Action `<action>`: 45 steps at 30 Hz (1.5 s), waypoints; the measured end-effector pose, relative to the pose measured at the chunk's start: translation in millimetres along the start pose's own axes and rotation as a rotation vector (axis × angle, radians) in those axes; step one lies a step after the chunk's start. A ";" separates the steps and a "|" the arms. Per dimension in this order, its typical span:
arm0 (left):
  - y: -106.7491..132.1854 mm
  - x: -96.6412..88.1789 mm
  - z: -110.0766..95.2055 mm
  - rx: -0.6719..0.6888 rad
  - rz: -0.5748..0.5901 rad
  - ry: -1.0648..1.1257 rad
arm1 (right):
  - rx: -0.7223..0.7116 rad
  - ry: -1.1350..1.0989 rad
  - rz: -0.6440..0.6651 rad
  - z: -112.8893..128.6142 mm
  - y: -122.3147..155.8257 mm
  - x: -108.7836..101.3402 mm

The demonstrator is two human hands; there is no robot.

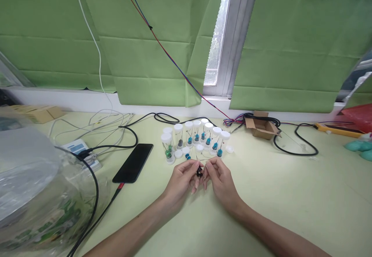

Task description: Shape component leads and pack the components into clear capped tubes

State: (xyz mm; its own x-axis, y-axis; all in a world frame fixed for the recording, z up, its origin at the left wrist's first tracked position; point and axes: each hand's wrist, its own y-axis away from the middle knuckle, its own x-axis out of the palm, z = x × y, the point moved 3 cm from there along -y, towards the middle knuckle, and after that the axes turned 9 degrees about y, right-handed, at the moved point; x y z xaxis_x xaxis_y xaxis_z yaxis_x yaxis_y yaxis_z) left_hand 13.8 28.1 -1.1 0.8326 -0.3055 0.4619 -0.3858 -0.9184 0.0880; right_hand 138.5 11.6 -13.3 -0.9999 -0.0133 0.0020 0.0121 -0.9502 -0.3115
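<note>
My left hand (183,177) pinches a small black part (199,171) between thumb and fingers, with a thin wire rising from it. Close beside it, my right hand (221,175) has its thumb and forefinger pressed together; what they hold is too small to tell. Just beyond my fingers stands an arc of clear tubes with white caps (224,135). Most contain a blue piece with thin wires (219,153), one a grey piece (180,143), and the leftmost green pieces (168,153). Loose blue pieces (188,156) and a white cap (178,154) lie nearest my left hand.
A black phone (133,163) with a cable lies left of my hands. Further left are a power strip (83,152) and a large clear plastic bag (37,195). Behind, black cables run to an open cardboard box (263,128). A yellow tool (338,130) lies far right.
</note>
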 end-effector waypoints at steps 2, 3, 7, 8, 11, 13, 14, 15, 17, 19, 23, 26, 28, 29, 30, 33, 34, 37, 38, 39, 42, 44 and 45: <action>0.3 -0.2 0.8 -0.017 -0.008 0.006 | 0.013 0.026 -0.001 -0.1 -0.5 -0.6; 0.6 -0.2 1.3 -0.028 -0.011 0.006 | 0.018 0.039 0.001 -0.1 -0.7 -1.0; 1.0 -1.1 3.6 -0.046 -0.022 0.015 | 0.027 0.093 0.016 0.3 -1.3 -1.8; 0.9 -1.5 4.2 -0.041 -0.026 0.022 | 0.030 0.104 0.024 0.3 -1.2 -1.6; 0.3 -2.4 5.2 -0.023 -0.043 0.047 | 0.031 0.132 0.049 -0.5 -0.6 -0.6; 0.5 -2.0 5.0 -0.013 -0.056 0.047 | 0.020 0.165 0.059 -1.4 -0.4 -0.6; 0.8 -1.4 4.6 -0.009 -0.062 0.035 | 0.010 0.195 0.065 -1.6 -0.4 -0.8; 1.3 -0.5 4.1 -0.006 -0.067 0.015 | 0.000 0.234 0.071 -1.6 -0.5 -1.2; 2.6 1.6 2.6 0.004 -0.076 -0.039 | -0.029 0.324 0.085 -0.6 -1.0 -2.3; 3.8 3.4 1.5 0.013 -0.074 -0.096 | -0.077 0.414 0.100 1.4 -1.5 -3.4; 4.3 3.1 2.6 0.033 -0.076 -0.173 | -0.164 0.548 0.120 3.5 -2.1 -4.6; 3.5 0.9 6.1 0.029 -0.081 -0.206 | -0.197 0.618 0.122 2.9 -2.6 -5.2; 3.2 0.5 8.3 0.019 -0.075 -0.220 | -0.210 0.659 0.127 2.9 -2.8 -5.3; 3.3 0.7 8.9 0.016 -0.073 -0.226 | -0.212 0.677 0.135 3.0 -2.9 -5.3; 3.5 1.2 9.3 0.013 -0.072 -0.229 | -0.211 0.694 0.146 3.2 -2.9 -5.2; 4.7 3.6 9.3 0.002 -0.074 -0.221 | -0.218 0.738 0.179 4.4 -2.7 -4.8; 5.2 4.5 8.9 0.000 -0.075 -0.216 | -0.226 0.751 0.187 4.9 -2.7 -4.6; 6.6 6.1 8.4 0.001 -0.071 -0.203 | -0.257 0.789 0.206 6.6 -2.7 -3.9; 6.8 6.2 8.6 0.001 -0.067 -0.200 | -0.268 0.803 0.213 7.1 -2.7 -3.7; 6.8 5.9 9.2 0.001 -0.062 -0.196 | -0.280 0.817 0.222 7.5 -2.6 -3.4; 6.0 3.9 12.4 -0.003 -0.053 -0.177 | -0.312 0.844 0.244 8.4 -2.2 -3.4; 5.1 2.1 15.1 -0.012 -0.055 -0.162 | -0.323 0.850 0.253 8.4 -2.1 -3.9; 4.7 1.5 16.3 -0.016 -0.056 -0.155 | -0.325 0.851 0.255 8.1 -2.1 -4.2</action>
State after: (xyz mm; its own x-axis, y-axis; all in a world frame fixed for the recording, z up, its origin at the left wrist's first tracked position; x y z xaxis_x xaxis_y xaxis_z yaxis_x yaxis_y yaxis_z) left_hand 19.7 19.2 -14.4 0.9038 -0.2902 0.3147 -0.3423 -0.9313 0.1244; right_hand 142.7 11.1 -5.0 -0.6378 0.1448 -0.7565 0.3566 -0.8151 -0.4566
